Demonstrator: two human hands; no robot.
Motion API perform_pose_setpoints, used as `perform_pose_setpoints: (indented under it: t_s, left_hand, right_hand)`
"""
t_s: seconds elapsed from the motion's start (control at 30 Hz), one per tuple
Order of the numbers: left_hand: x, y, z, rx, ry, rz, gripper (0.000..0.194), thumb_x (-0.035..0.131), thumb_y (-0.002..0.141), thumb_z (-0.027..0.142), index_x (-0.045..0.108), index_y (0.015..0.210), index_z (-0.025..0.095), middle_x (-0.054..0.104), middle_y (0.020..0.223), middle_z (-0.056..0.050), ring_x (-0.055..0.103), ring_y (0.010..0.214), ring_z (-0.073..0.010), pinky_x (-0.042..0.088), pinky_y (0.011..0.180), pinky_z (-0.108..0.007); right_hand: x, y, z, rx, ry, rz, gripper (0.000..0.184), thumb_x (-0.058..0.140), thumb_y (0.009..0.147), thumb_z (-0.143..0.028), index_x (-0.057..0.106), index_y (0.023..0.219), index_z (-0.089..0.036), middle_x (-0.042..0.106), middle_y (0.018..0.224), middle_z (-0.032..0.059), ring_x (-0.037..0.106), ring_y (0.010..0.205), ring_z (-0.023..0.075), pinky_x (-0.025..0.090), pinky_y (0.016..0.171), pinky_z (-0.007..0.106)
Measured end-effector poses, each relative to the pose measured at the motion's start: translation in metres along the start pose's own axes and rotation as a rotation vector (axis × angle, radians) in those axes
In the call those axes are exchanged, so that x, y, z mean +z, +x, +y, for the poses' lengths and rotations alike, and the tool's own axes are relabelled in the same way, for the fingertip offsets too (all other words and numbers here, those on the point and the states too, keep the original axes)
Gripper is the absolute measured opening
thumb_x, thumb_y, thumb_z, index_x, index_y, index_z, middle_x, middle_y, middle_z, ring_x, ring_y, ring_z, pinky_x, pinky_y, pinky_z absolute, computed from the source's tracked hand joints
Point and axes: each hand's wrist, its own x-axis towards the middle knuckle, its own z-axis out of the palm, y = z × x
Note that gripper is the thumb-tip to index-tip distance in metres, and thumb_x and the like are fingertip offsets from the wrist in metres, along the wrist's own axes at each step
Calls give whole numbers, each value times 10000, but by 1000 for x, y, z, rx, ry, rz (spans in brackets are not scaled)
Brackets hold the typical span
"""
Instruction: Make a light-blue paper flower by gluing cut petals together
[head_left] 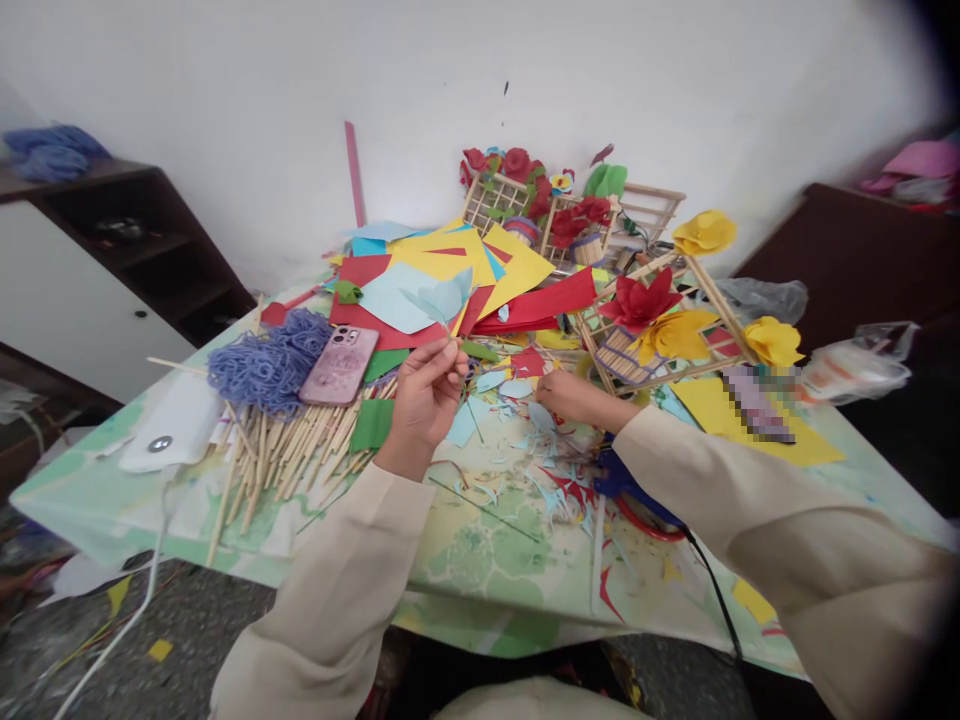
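Note:
My left hand (429,392) is closed in a pinch, holding a pale blue paper flower (444,296) upright by its thin stem. Several pale blue petals show at its top, over paper sheets of a similar blue. To the right, my right hand (574,398) is low over the table with its fingers pressed together among loose pale blue paper petals (516,388). Whether a petal is between those fingertips is hidden. Red, white and blue paper scraps (559,485) lie just below the right hand.
Left of my hands lie a pink phone (340,366), blue yarn (266,360), thin wooden sticks (300,455) and a white corded device (171,425). Coloured paper sheets (435,255) are behind. Stick frames with a red paper flower (641,298) stand right; a blue corded tool (626,478) lies under my right forearm.

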Motion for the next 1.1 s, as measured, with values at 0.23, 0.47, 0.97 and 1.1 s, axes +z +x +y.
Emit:
perform_pose_setpoints:
  t_s: [0.23, 0.47, 0.97, 1.1]
  left_hand:
    - [0, -1, -1, -1, 31, -21, 76, 723, 649, 95, 677, 694, 134, 645, 593, 1, 574, 504, -28, 407, 417, -65]
    - [-1, -2, -4, -36, 25, -29, 111, 745, 607, 107, 684, 696, 130, 650, 590, -13, 576, 502, -38, 410, 411, -71]
    - [6, -14, -13, -299, -141, -30, 83, 678, 661, 33, 665, 705, 102, 608, 601, -26, 552, 514, -33, 434, 422, -44]
    - [8, -17, -15, -354, -156, -50, 76, 673, 671, 34, 661, 714, 95, 596, 583, -28, 553, 507, -37, 439, 423, -45]
  right_hand:
    - [-2, -2, -5, 76, 162, 46, 214, 533, 743, -209, 539, 534, -164, 528, 493, 16, 439, 502, 111, 283, 504, 242]
    - [-24, -15, -8, 170, 502, 389, 164, 464, 797, -290, 530, 879, -163, 531, 624, -11, 459, 548, 115, 337, 510, 229]
    - [-47, -54, -76, 80, 1070, 643, 220, 702, 635, -355, 617, 739, -181, 612, 685, 16, 511, 562, 128, 418, 518, 267]
    - [-56, -58, -82, 36, 986, 844, 207, 740, 614, -355, 621, 618, -185, 590, 740, 25, 502, 645, 136, 404, 574, 272]
